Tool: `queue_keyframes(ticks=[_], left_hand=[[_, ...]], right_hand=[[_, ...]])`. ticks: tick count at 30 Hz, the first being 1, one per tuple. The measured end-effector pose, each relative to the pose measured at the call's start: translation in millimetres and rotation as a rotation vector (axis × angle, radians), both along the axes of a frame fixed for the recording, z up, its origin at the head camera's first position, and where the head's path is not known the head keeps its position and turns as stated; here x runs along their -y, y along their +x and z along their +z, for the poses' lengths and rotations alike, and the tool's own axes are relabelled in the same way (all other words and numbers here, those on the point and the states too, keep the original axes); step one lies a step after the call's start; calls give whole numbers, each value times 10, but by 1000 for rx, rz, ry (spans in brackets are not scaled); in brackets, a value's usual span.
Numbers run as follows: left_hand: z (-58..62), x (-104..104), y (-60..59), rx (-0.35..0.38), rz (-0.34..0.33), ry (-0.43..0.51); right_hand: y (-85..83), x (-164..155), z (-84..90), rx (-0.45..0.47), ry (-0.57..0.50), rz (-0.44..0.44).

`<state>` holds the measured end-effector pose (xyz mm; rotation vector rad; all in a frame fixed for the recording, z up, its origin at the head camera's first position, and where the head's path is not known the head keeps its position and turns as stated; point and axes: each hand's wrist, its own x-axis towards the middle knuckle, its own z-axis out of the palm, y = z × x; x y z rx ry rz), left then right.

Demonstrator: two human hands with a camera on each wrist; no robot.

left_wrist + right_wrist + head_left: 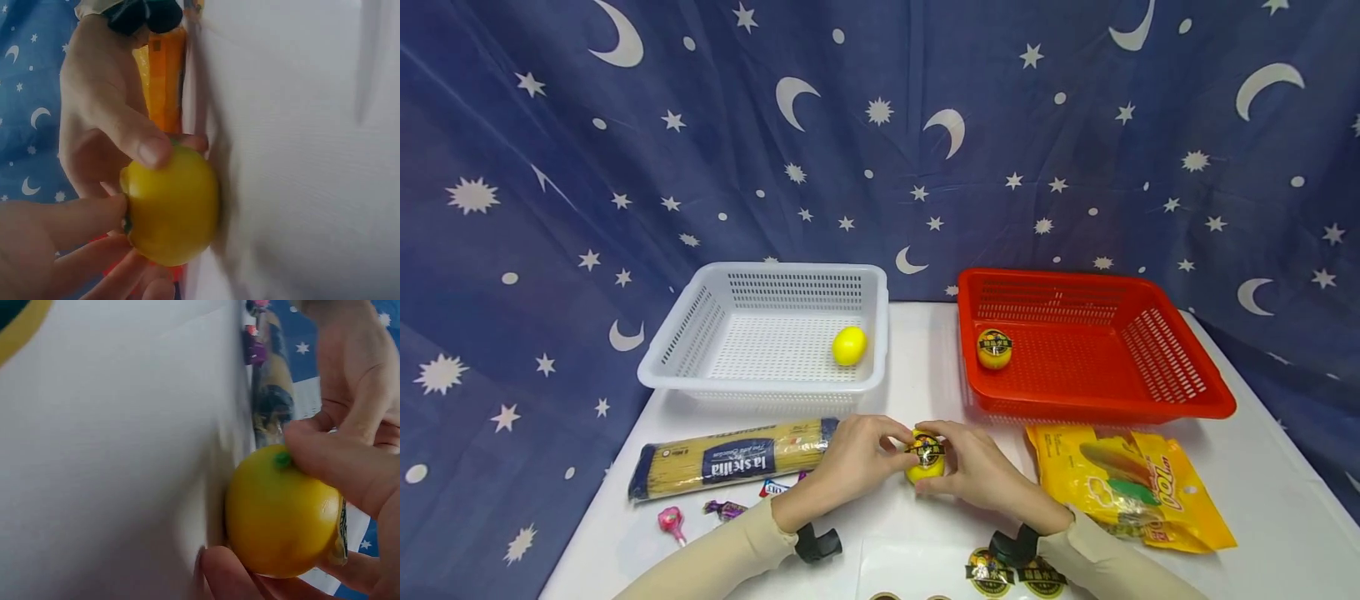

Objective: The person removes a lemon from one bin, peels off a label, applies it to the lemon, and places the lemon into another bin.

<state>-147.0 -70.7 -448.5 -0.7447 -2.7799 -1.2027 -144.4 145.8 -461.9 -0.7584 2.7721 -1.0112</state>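
A round yellow fruit (925,472) with a small green stem spot is held between both hands, low over the white table. It bears a black and gold label (928,448), whose edge stands off the skin in the right wrist view (342,534). My right hand (976,468) grips the fruit from the right, thumb low and fingers over the top. From the left, the curled thumb and fingertips of my left hand (861,457) hold it at the label's end. Part of the label lies hidden behind the fruit in the left wrist view.
Behind stand a white basket (760,385) with a yellow fruit (849,346) and a red basket (1075,408) with a labelled fruit (995,350). Spaghetti (730,458), a lollipop (671,521) and wrapped sweets lie left, a yellow snack bag (1135,487) right. A label sheet (917,567) lies in front.
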Motion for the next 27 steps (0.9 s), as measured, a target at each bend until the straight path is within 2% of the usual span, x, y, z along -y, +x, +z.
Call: queue_keyframes(ticks=[3, 6, 11, 14, 17, 19, 22, 27], left_hand=[[60, -30, -4, -14, 2, -5], [147, -79, -14, -47, -1, 12], [293, -204, -77, -157, -2, 63], [334, -303, -148, -214, 0, 53], [346, -420, -230, -247, -9, -1], [345, -502, -288, -266, -14, -41], [342, -618, -376, -281, 1, -88], [311, -767, -479, -308, 33, -161]], right_hand=[[13, -35, 22, -21, 14, 2], [44, -161, 160, 6, -2, 13], [50, -548, 627, 55, -43, 13], [-50, -831, 934, 27, -4, -49], [-275, -1100, 1137, -31, 90, -127], [-496, -1249, 1190, -57, 152, -163], [-873, -1417, 1155, -55, 211, -186], [-1383, -1587, 974, 54, 257, -170]])
